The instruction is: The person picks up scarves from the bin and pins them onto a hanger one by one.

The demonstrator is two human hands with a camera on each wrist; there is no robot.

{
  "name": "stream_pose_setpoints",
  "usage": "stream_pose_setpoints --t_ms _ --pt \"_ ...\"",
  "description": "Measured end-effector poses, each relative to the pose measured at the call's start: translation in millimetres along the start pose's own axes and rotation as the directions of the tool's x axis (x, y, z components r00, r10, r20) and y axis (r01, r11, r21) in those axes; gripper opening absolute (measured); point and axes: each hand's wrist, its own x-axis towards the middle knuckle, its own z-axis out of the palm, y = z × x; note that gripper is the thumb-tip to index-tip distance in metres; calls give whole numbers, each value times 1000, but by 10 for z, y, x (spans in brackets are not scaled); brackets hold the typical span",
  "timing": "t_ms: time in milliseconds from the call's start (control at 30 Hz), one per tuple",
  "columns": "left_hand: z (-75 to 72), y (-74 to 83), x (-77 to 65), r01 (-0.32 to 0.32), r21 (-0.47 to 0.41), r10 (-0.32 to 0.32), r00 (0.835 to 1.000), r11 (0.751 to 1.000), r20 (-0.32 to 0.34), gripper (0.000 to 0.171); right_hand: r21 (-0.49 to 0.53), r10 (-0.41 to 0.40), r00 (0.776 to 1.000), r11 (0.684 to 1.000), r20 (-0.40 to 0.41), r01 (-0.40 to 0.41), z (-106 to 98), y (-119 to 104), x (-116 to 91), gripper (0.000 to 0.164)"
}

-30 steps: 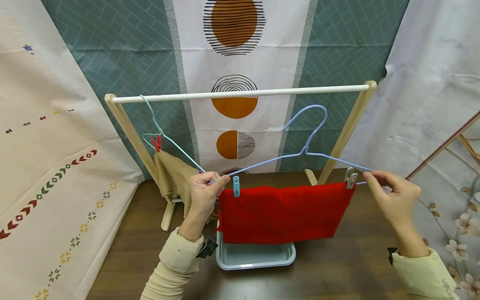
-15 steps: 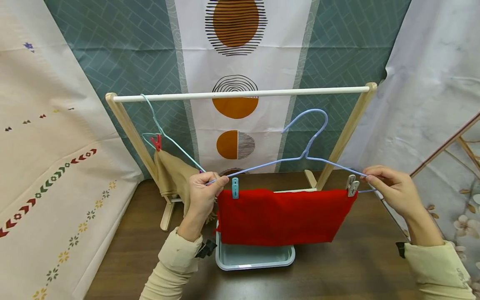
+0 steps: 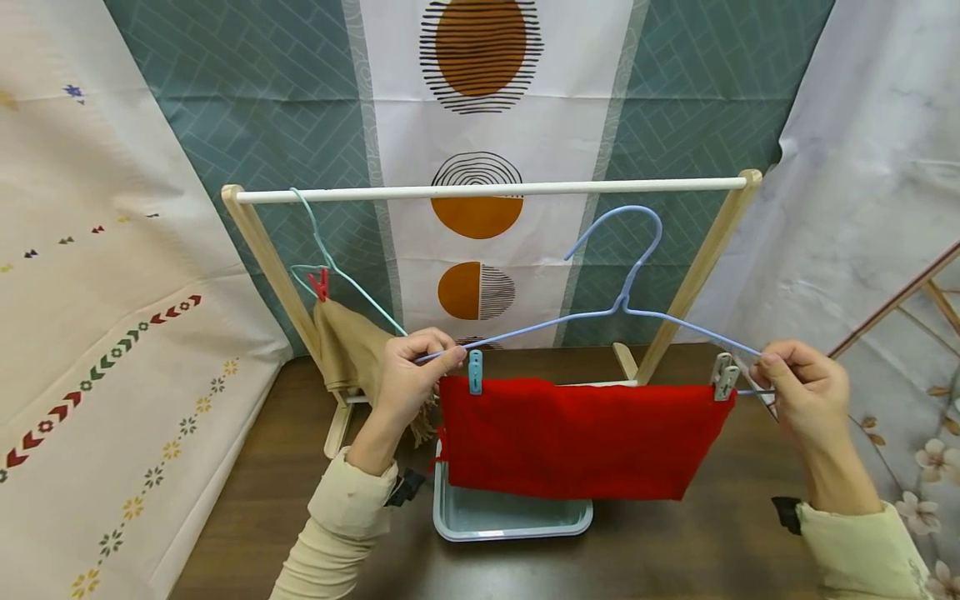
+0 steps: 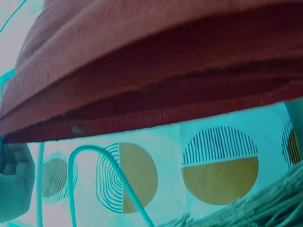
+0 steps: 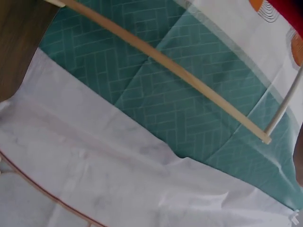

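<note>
A lavender clothes hanger [image 3: 570,317] is held up by both hands, its hook free in the air in front of the rack. My left hand [image 3: 408,375] pinches its left end, and my right hand [image 3: 806,392] pinches its right end. Over the hanger's lower bar hangs a folded red cloth [image 3: 585,437]. A blue clothespin [image 3: 476,372] clips the cloth at its left, and a grey clothespin [image 3: 724,379] at its right. In the left wrist view the red cloth [image 4: 142,71] fills the top. The right wrist view shows mostly backdrop.
Behind stands a rack with a white rod [image 3: 487,191] and wooden legs. At its left hangs a mint hanger [image 3: 360,292] bearing a beige fringed cloth [image 3: 348,342] with a red clothespin [image 3: 320,285]. A pale blue tray [image 3: 517,525] sits on the table below the red cloth.
My right hand has shifted its hold on the hanger's right end, then moved slightly right with it. The hook dipped and rose again. My left hand keeps its pinch.
</note>
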Motion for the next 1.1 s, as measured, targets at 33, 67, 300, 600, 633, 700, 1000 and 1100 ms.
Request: stream_pose_setpoints --t_ms 33,67,300,600,633,700,1000,1100 --pt "-10 8 2 0 -11 0 1000 1000 8 28 40 3 1000 999 -8 -2 9 -5 -6 17" --pt "-21 14 4 4 -32 -4 1000 999 17 25 83 3 1000 997 -12 -2 15 -12 -11 17" --pt "-86 38 1 56 -99 -51 997 993 52 13 225 -21 999 974 -43 30 34 -95 -18 16" --pt "-221 79 -35 58 -25 -58 998 998 7 35 281 -44 999 959 -9 45 2 -238 30 16" --pt "-246 85 -49 58 -20 -58 998 998 1 36 277 -48 999 960 -3 47 -8 -256 34 16" --pt "-296 93 -81 56 -14 -56 998 998 -7 36 268 -56 998 962 12 51 -32 -290 46 17" --pt "-494 88 -276 72 -7 -72 997 997 -28 41 243 -79 997 967 -4 78 -126 -402 57 17" --pt "-555 74 -347 82 -7 -83 996 997 -31 41 228 -79 997 970 -16 80 -155 -436 49 17"
